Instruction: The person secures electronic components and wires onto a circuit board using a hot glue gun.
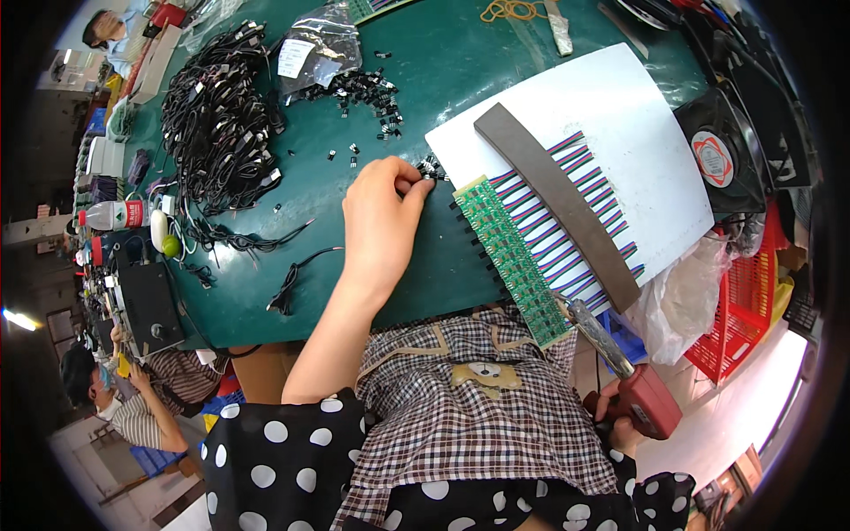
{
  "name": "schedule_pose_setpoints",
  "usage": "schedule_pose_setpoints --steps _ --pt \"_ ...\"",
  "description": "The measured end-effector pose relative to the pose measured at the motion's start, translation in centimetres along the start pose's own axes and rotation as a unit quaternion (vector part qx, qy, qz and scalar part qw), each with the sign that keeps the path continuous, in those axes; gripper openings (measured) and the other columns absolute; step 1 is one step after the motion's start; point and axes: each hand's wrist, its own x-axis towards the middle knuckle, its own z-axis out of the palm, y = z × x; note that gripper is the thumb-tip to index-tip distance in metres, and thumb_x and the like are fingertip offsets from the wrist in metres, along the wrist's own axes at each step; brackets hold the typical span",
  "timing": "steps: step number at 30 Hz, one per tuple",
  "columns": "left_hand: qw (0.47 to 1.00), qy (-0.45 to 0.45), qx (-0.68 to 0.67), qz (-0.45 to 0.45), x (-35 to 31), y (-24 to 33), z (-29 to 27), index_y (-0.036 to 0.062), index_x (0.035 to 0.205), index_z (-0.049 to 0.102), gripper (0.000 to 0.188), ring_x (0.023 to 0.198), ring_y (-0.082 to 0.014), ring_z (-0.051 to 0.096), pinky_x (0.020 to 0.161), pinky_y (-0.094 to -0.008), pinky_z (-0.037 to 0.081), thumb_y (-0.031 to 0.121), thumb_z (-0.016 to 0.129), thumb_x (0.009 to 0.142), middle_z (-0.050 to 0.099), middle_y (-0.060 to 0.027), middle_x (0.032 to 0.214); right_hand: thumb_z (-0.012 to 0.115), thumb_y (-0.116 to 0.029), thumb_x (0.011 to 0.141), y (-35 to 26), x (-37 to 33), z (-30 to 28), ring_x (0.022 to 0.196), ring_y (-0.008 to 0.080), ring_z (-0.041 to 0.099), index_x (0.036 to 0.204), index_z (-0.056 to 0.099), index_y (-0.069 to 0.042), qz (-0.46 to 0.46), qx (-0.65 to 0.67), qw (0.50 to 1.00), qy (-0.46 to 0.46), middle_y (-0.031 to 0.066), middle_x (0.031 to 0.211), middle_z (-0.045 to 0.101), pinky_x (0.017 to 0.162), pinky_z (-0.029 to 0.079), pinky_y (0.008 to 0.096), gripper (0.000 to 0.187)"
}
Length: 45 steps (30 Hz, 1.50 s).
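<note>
Matt green mat, glossy plastic bag

A small black connector is pinched between the fingertips of the left hand, just beside the corner of a white sheet on the green table. A green circuit strip with striped wires is laid on the sheet, and a dark bar is set across the wires. A red soldering gun is gripped in the right hand, its tip held at the strip's near end. Loose connectors and a cable pile are seen beyond.
</note>
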Motion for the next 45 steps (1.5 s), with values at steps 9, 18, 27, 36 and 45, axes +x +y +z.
schedule_pose_setpoints --steps 9,18,27,36,45 --pt "0.993 -0.12 0.013 0.004 0.0 0.7 -2.7 -0.0062 0.085 0.063 0.009 0.063 -0.0115 0.06 0.062 -0.0242 0.048 0.001 0.062 0.079 0.064 -0.0101 0.072 0.077 -0.053 0.065 0.3 0.3 -0.5 0.055 0.0152 0.052 0.103 0.049 0.007 -0.021 -0.033 0.999 -0.024 0.0106 0.083 0.058 0.052 0.041 0.0269 0.076" --pt "0.793 -0.234 -0.491 -0.272 -9.8 5.8 -1.2 -0.0008 0.089 0.048 0.011 0.082 -0.0202 0.067 0.071 -0.0272 0.055 -0.006 0.057 0.085 0.062 -0.013 0.087 0.07 -0.064 0.067 0.4 0.0 -0.6 0.055 0.0147 0.051 0.098 0.054 0.005 -0.037 -0.079 0.996 -0.009 0.0067 0.082 0.055 0.05 0.04 0.0276 0.077" --pt "0.797 -0.203 -0.499 -0.272 -11.3 6.8 0.6 0.0023 0.086 0.041 0.017 0.082 -0.0175 0.065 0.072 -0.0274 0.055 -0.008 0.054 0.086 0.059 -0.0111 0.086 0.076 -0.057 0.064 0.7 0.0 -1.0 0.055 0.014 0.053 0.096 0.055 0.007 -0.02 -0.053 0.998 -0.026 0.0082 0.079 0.058 0.051 0.04 0.0251 0.074" --pt "0.853 -0.23 -0.411 -0.227 -11.4 6.8 1.0 0.0012 0.088 0.042 0.015 0.079 -0.0129 0.063 0.072 -0.0257 0.054 -0.01 0.052 0.084 0.056 -0.0072 0.085 0.081 -0.052 0.06 1.3 0.0 -1.4 0.059 0.0138 0.056 0.09 0.059 0.004 0.006 -0.038 0.998 -0.041 0.007 0.072 0.059 0.056 0.042 0.0248 0.067" --pt "0.832 -0.204 -0.455 -0.242 -11.0 6.6 1.0 0.0009 0.089 0.043 0.014 0.075 -0.0131 0.062 0.07 -0.026 0.053 -0.01 0.051 0.084 0.057 -0.0074 0.084 0.077 -0.053 0.065 1.2 0.2 -1.2 0.058 0.0131 0.057 0.09 0.059 0.004 -0.017 -0.08 0.995 -0.054 0.0054 0.07 0.059 0.055 0.043 0.0241 0.065"
